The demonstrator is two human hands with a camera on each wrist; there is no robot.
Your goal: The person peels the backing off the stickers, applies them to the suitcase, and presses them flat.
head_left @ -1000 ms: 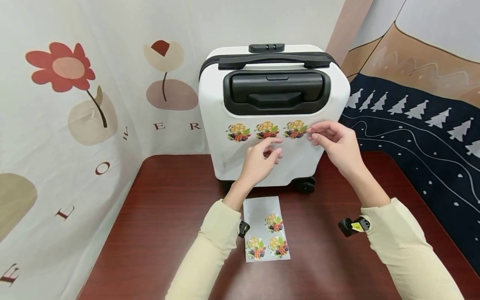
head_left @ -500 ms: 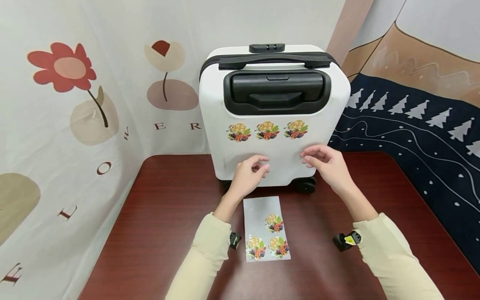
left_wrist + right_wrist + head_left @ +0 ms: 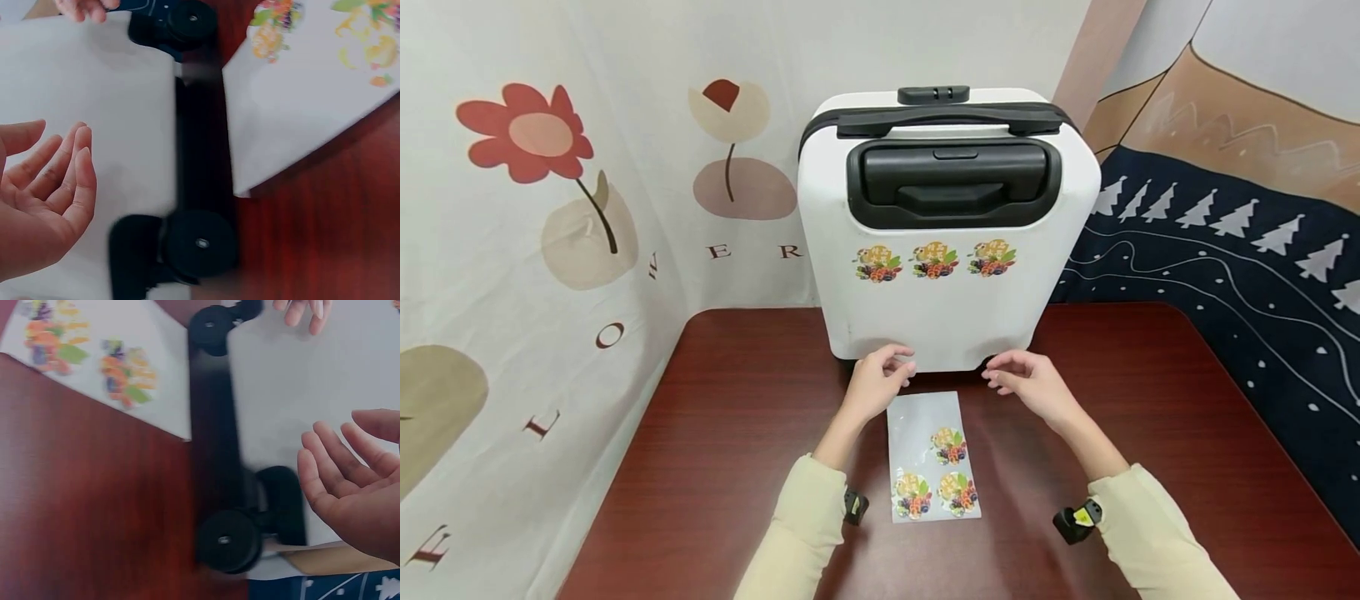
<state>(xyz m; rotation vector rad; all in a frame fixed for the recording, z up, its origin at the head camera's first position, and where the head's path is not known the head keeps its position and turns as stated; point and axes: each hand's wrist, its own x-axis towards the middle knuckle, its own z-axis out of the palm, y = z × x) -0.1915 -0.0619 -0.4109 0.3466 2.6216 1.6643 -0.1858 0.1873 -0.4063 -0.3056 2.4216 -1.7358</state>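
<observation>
A white suitcase (image 3: 925, 317) stands upright at the back of the table, with three fruit stickers (image 3: 935, 261) in a row below its black handle recess. In front of it lies a sticker sheet (image 3: 913, 429) bearing three more stickers in its lower and right part. My left hand (image 3: 876, 385) hovers near the sheet's upper left corner, fingers loosely bent and holding nothing. To the right of the sheet, before the suitcase's wheel, my right hand (image 3: 1030, 385) is likewise bare, its fingers relaxed. Both wrist views show the palms with nothing in them.
The suitcase rests on black wheels (image 3: 199, 244) at its lower edge. Under everything is a dark red wooden table (image 3: 722, 433). A printed white cloth (image 3: 647, 167) hangs at the left and back, and a dark blue cloth with white trees (image 3: 1217, 250) at the right.
Both hands have come down from the sticker row toward the table and the sheet. The right hand has left the rightmost sticker, which stays on the suitcase.
</observation>
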